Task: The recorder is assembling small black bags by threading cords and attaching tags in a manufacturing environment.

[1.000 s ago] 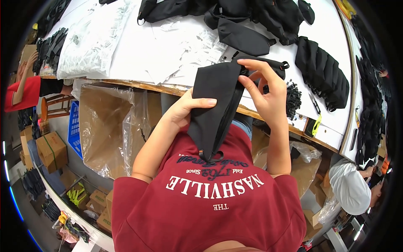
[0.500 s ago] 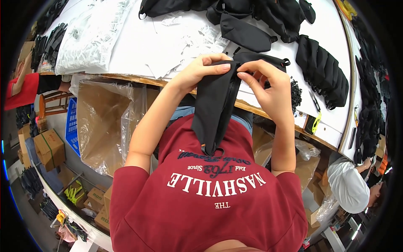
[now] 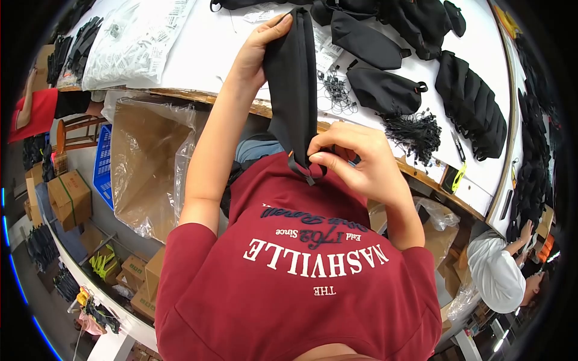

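Note:
A long black zippered pouch (image 3: pixel 290 90) hangs over the table's front edge, its narrow end close to my shirt. My left hand (image 3: pixel 256 54) is closed on the pouch's far end. At the near end my right hand (image 3: pixel 355 157) pinches the zipper edge with thumb and forefinger; whether a pull tab sits between them is hidden. A small orange tag and a dark loop (image 3: pixel 310 174) show at that near end. Right of the pouch, another black pouch (image 3: pixel 385 90) lies on the table beside a pile of black cords (image 3: pixel 415 135).
A clear bag of white labels (image 3: pixel 132 45) lies on the white table (image 3: pixel 201 54) at the left. A row of black pouches (image 3: pixel 472 105) and a yellow-handled cutter (image 3: pixel 459 174) are at the right. Below the edge stands a plastic-lined carton (image 3: pixel 150 162). Co-workers are at both sides.
My left hand has moved up and away with the pouch's far end. My right hand has come down along the zipper to the near end, stretching the pouch lengthwise.

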`<state>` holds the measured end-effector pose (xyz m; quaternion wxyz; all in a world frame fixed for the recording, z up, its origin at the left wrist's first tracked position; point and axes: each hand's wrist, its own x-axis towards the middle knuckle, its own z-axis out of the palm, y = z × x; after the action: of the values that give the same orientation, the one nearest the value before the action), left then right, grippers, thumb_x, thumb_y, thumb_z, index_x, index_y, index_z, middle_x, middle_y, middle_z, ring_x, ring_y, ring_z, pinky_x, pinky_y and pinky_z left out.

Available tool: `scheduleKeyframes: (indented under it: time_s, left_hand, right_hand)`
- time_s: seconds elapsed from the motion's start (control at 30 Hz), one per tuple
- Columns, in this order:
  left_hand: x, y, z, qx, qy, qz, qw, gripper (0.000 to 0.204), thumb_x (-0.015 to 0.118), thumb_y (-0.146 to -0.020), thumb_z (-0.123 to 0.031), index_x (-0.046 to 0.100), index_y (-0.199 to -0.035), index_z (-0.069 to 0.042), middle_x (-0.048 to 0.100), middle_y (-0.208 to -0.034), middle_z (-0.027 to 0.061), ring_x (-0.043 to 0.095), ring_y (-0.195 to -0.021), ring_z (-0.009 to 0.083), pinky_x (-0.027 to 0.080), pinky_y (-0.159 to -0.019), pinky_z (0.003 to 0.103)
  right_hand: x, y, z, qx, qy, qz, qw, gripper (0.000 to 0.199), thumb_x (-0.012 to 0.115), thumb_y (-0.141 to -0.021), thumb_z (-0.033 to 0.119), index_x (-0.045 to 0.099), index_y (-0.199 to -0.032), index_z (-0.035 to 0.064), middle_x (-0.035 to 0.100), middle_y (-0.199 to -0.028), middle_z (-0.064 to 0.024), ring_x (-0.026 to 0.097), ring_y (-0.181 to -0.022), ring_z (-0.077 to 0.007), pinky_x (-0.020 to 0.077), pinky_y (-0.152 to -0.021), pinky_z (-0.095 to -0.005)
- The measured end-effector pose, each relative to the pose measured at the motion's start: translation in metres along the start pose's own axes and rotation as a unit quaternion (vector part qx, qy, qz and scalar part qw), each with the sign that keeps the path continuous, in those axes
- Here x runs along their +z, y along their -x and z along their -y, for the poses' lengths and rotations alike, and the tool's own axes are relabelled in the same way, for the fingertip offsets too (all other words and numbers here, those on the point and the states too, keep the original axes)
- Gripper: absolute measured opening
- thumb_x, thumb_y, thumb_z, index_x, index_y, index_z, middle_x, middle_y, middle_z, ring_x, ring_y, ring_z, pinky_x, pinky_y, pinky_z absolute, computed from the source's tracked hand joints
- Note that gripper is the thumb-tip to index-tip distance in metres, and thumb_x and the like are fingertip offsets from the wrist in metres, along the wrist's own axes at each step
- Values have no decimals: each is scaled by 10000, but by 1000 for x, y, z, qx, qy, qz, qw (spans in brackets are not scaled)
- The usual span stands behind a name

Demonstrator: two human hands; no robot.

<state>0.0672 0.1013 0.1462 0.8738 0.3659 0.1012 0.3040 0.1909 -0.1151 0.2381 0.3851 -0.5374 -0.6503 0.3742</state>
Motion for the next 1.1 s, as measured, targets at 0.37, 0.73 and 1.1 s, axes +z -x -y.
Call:
scheduleKeyframes:
  time_s: [0.37, 0.73, 1.1]
  left_hand:
    - [4, 0, 7, -14, 25, -43, 999, 184, 610, -893, -168, 634, -1010, -27, 685, -891, 35, 655, -725, 88, 524, -650, 201]
    - [21, 20, -9, 32, -8, -229, 973, 198, 610, -895, -178, 631, -1041, -45, 676, -956, 54, 645, -834, 127, 516, -757, 253]
    - [38, 65, -31, 146, -600, -45, 785, 506, 830, -558, -72, 605, -1011, -86, 558, -1228, 70, 493, -1151, 235, 377, -989, 363]
  right_hand:
    - [1, 0, 3, -7, -10, -21, 1000, 85, 673, -754, -6, 643, -832, 12, 572, -689, -31, 472, -535, -93, 366, -489, -233]
    - [0, 2, -17, 88, -27, -97, 991, 334, 677, -829, 210, 531, -1092, 64, 585, -901, -89, 541, -768, -158, 454, -696, -287]
    - [-38, 11, -69, 289, -549, -67, 782, 354, 474, -879, 211, 568, -1159, 16, 590, -944, -42, 516, -694, -94, 419, -547, -241]
